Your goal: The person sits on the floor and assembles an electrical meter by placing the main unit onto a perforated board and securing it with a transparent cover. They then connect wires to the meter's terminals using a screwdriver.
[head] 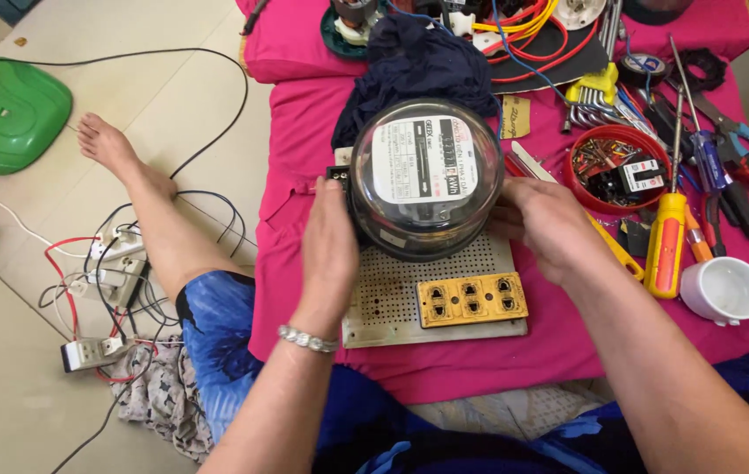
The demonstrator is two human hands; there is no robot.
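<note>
On the perforated board [392, 298], left hand [329, 250] at 9 and right hand [550, 224] at 3 o'clock clamp the electricity meter [427, 175], steadying it.

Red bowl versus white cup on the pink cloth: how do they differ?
The red bowl is wide, shallow and full of screws and small parts; the white cup is smaller, plain and looks empty. The red bowl lies nearer the right hand. Both rest open-topped on the pink cloth.

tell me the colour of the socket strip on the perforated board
Yellow-orange socket strip, seen in the head view.
</note>
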